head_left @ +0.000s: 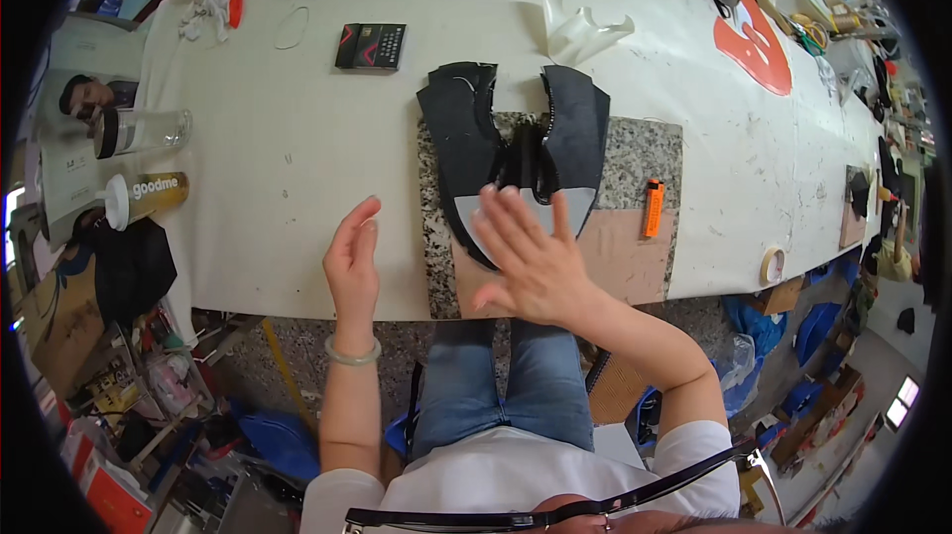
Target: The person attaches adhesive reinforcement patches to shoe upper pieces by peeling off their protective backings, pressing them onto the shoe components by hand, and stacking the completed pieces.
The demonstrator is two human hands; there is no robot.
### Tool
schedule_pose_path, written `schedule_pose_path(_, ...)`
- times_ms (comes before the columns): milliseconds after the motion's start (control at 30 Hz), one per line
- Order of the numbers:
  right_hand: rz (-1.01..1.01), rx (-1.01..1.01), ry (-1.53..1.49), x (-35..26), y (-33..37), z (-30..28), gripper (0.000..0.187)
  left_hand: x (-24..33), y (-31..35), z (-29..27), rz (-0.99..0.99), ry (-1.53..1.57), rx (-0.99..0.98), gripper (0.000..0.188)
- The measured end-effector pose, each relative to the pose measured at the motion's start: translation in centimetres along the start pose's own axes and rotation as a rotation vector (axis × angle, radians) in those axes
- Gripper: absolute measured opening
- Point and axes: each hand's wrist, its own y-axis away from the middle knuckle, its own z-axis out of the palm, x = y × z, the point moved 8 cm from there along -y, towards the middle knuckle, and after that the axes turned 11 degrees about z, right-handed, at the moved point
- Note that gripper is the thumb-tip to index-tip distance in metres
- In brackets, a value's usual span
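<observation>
White covering lies over the worktop (pixel 258 237), with a speckled stone slab (pixel 640 152) set at its near edge. On the slab's left half rests a black shoe upper (pixel 464 152), its ends overhanging the slab's far edge. Its two black sides and grey toe (pixel 468 217) appear already joined; the ends stand apart, so closing the back looks undone. Its long axis runs from the worktop's near edge toward the far edge, toe nearest the person, open ends away. The person's right hand (pixel 533 261) is over the toe, fingers extended and thumb spread; whether it presses cannot be told. The left hand (pixel 353 261), loosely cupped and seemingly unloaded, is beside the slab's left edge.
</observation>
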Motion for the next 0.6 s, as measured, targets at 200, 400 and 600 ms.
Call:
schedule_pose_path(200, -0.131, -0.237, -0.081, 0.1, -2.3, 4.8, 0.09, -1.3, 4.1, 1.4, -0.084, 0.133, 0.146, 0.028)
schedule_pose_path(400, -0.009, -0.088, 0.033, 2.5, -2.0, 2.1, 0.088, -1.2, 5.8, 6.5, -0.231, 0.306, -0.02, 0.035)
schedule_pose_path(600, 0.066, -0.032, -0.345, 5.4, -1.2, -0.9, 0.084, -2.2, 6.5, 8.7, -0.16, 0.291, -0.064, 0.041)
